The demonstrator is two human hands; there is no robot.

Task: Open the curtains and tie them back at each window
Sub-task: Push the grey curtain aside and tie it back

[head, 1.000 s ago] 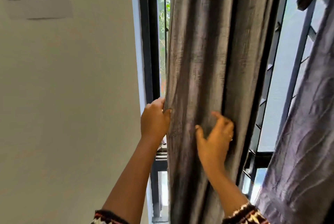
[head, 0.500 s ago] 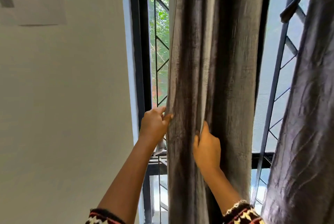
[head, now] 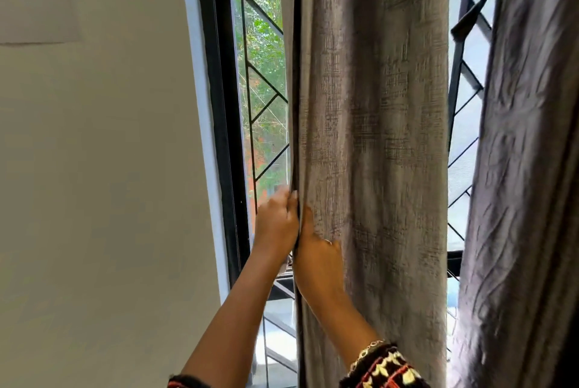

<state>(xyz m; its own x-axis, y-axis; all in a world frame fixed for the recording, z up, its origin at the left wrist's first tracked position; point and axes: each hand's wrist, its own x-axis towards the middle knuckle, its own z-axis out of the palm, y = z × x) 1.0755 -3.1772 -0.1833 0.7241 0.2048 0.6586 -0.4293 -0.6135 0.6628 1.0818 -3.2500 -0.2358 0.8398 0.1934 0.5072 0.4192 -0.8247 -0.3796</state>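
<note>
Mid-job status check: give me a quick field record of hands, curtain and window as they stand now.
left hand: grips the left edge of the grey curtain
right hand: beside the left, grips a fold of the same curtain
curtain state: gathered, hanging loose, no tie on it in view
second curtain: hangs at far right
window grille: exposed left of the grey curtain

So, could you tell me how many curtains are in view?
2. The middle curtain has the left hand and right hand at its left edge; the right curtain hangs at the picture's edge. More may be out of frame.
</note>
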